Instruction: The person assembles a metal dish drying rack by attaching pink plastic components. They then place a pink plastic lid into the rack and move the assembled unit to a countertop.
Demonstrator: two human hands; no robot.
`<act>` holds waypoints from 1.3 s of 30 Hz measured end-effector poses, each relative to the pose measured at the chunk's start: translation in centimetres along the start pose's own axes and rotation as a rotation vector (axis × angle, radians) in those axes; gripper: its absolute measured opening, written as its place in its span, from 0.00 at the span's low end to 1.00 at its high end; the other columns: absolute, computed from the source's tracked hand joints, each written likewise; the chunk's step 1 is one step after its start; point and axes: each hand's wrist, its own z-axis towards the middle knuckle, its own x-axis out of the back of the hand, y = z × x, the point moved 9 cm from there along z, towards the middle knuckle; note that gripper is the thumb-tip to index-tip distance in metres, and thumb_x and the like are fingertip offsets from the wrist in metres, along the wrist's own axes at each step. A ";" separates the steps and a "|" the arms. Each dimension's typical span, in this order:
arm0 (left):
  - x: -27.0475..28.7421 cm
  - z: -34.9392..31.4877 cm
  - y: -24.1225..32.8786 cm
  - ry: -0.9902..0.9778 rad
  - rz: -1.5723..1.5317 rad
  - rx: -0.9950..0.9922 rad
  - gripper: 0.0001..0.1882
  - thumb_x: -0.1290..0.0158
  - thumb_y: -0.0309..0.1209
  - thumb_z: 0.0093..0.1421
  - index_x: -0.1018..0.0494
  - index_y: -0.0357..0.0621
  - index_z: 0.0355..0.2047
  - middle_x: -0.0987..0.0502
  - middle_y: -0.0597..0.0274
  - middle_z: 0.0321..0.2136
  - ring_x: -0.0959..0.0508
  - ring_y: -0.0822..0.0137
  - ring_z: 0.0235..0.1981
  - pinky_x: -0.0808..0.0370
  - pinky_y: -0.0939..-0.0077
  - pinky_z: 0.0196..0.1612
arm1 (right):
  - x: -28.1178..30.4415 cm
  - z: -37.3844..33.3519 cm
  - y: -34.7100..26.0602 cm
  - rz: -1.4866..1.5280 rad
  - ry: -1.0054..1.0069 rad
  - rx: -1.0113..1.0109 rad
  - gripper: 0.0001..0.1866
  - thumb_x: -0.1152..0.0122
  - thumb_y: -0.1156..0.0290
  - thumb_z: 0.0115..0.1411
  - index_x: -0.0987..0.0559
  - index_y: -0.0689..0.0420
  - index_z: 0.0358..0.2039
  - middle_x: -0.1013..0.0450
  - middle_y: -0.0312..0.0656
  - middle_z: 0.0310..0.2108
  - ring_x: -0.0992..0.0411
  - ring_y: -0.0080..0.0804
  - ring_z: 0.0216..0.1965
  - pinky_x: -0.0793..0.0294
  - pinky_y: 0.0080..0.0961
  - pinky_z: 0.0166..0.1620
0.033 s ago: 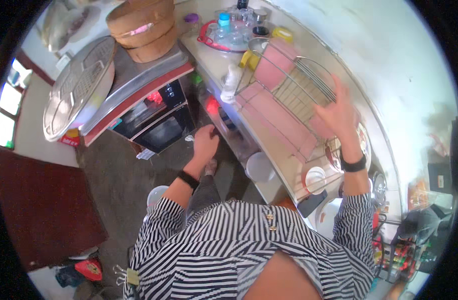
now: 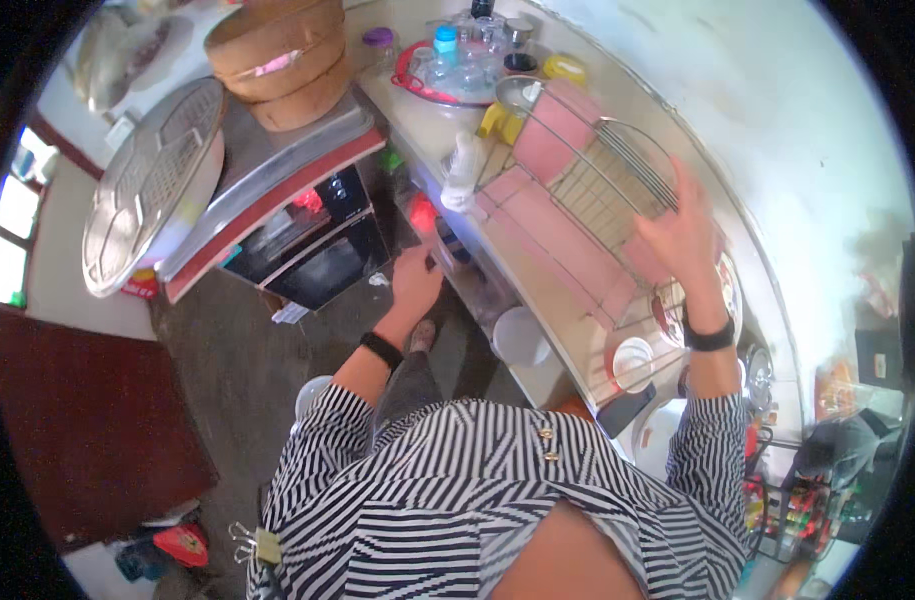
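Hands reach to two places at a kitchen counter (image 2: 537,300). The right hand (image 2: 682,235) is raised over the far end of the wire dish rack (image 2: 617,170), fingers spread wide and holding nothing; it is smeared by motion, so whether the fingertips touch the wire I cannot tell. The left hand (image 2: 417,280) hangs lower, at the counter's front edge just beside a red glow (image 2: 422,212); its fingers curl downward, and whether they grip anything cannot be told from here.

Set against the earlier picture, nothing has shifted: both hands sit in the same places, the rack in the same spot, the right hand equally open; so the work at the rack stands as it was, with nothing picked up or set down.

Counted: two hands, each with one black wristband (image 2: 710,338); one wire rack, resting on the counter over a pink mat (image 2: 562,245); one yellow mug (image 2: 502,118) at the rack's far corner; one white bottle (image 2: 462,165) just beside it; one small white bowl (image 2: 634,362) near the rack's near end; one red tray (image 2: 409,75) of glasses and jars, too crowded to count; bamboo steamers (image 2: 277,60), probably two, stacked on a steel top above one black oven (image 2: 317,250); one round metal grate (image 2: 152,190) leaning beside them.
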 end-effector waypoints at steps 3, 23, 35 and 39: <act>-4.6 5.7 -0.7 -0.085 0.122 -0.025 0.28 0.44 0.33 0.46 0.35 0.36 0.48 0.31 0.45 0.45 0.32 0.46 0.48 0.36 0.58 0.53 | 0.0 -0.4 0.6 -0.033 0.027 -0.062 0.43 0.33 0.69 0.39 0.40 0.56 0.58 0.33 0.55 0.44 0.36 0.51 0.47 0.34 0.41 0.50; -5.6 10.9 -6.6 -0.250 -0.581 0.340 0.19 0.45 0.25 0.43 0.28 0.34 0.38 0.27 0.54 0.42 0.29 0.63 0.45 0.34 0.72 0.50 | -5.7 -5.2 3.0 -0.180 0.050 -0.209 0.40 0.31 0.67 0.35 0.32 0.57 0.53 0.35 0.50 0.39 0.36 0.46 0.41 0.34 0.37 0.45; 5.5 8.7 13.7 -0.456 -1.121 -0.145 0.17 0.53 0.17 0.32 0.33 0.38 0.27 0.33 0.48 0.46 0.31 0.60 0.46 0.37 0.67 0.53 | -5.9 -8.9 6.1 -0.052 -0.103 -0.183 0.35 0.34 0.61 0.41 0.31 0.55 0.52 0.36 0.53 0.44 0.37 0.50 0.47 0.37 0.40 0.52; 5.8 8.7 20.4 -0.601 -1.064 -0.377 0.15 0.53 0.17 0.33 0.35 0.40 0.27 0.33 0.42 0.46 0.30 0.55 0.46 0.33 0.64 0.51 | -2.8 -7.7 5.0 -0.159 -0.023 -0.129 0.35 0.35 0.58 0.46 0.33 0.55 0.54 0.36 0.53 0.47 0.38 0.51 0.50 0.40 0.39 0.55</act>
